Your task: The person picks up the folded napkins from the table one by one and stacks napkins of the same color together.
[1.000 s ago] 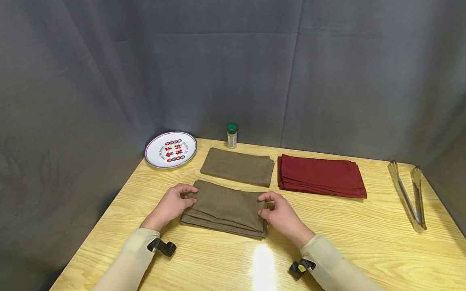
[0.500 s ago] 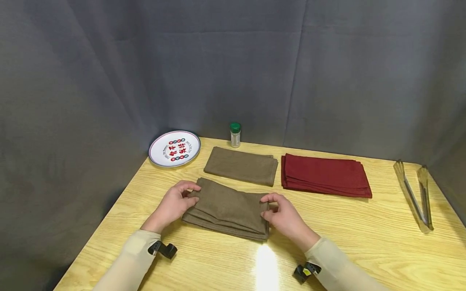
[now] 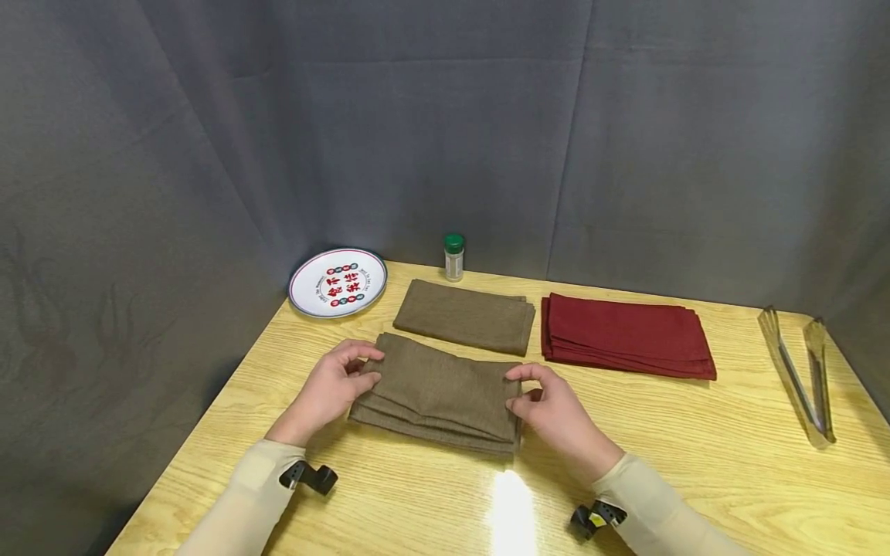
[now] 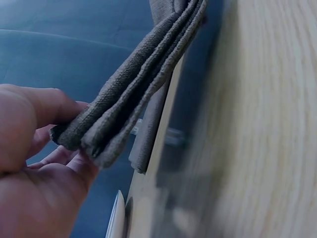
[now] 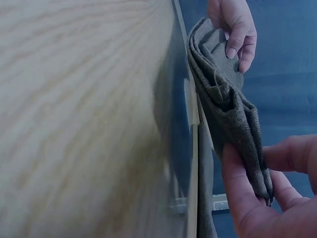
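Note:
A folded brown cloth napkin (image 3: 438, 394) hangs between my two hands, its layers showing along the front edge. My left hand (image 3: 334, 390) pinches its left end between thumb and fingers. At the right end my right hand (image 3: 552, 409) grips it the same way. In the left wrist view the folded layers of the napkin (image 4: 124, 94) are lifted off the wood. The right wrist view shows the napkin (image 5: 223, 99) raised too, with fingers under it and the thumb on top. Just behind lies a second folded brown napkin (image 3: 466, 315).
Folded dark red napkins (image 3: 626, 336) lie to the right of the second brown one. Metal tongs (image 3: 799, 378) rest at the far right. A white plate (image 3: 306, 289) with red characters sits at the back left, near a green-capped shaker (image 3: 454, 257). Grey curtains (image 3: 445, 139) close off the table's back.
Both hands have raised the brown napkin a little off the table, and its right end has moved slightly right and up. The whole head view has shifted a little.

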`<state>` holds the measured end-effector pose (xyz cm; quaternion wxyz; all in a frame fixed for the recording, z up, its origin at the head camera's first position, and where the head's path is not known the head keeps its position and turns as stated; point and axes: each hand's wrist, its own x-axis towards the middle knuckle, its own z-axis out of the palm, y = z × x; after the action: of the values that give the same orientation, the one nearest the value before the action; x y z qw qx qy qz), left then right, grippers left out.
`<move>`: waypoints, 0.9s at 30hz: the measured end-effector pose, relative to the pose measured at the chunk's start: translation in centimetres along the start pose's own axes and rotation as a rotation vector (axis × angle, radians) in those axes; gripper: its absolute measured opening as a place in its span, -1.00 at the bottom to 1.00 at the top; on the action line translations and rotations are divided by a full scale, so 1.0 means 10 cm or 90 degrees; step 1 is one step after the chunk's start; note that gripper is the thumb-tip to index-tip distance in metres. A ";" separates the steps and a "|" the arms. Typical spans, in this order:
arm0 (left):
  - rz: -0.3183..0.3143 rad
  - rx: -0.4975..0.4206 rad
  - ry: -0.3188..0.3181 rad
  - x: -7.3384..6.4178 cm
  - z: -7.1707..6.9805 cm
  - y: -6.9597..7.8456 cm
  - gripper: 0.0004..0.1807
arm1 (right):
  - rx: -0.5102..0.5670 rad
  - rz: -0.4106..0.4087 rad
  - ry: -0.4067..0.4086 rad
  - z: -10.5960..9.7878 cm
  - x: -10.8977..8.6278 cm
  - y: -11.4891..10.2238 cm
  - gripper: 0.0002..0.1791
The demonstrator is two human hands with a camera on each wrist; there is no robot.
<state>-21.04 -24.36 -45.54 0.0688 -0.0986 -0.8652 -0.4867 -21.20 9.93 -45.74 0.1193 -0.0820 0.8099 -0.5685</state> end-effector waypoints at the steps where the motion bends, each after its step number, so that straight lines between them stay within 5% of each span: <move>1: 0.002 0.000 0.001 0.00 -0.01 0.01 -0.74 | -0.001 -0.001 -0.002 -0.01 0.00 -0.01 -0.62; 12: -0.003 -0.003 0.013 0.10 -0.08 0.10 -0.75 | -0.012 -0.012 0.010 -0.10 0.06 -0.13 -0.61; 27: 0.002 0.002 0.022 0.40 -0.05 0.12 -0.73 | -0.017 -0.047 0.035 -0.22 0.23 -0.19 -0.62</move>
<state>-24.59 -23.74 -43.40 0.0847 -0.0912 -0.8644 -0.4871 -24.08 10.66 -43.51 0.0749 -0.0981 0.8166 -0.5638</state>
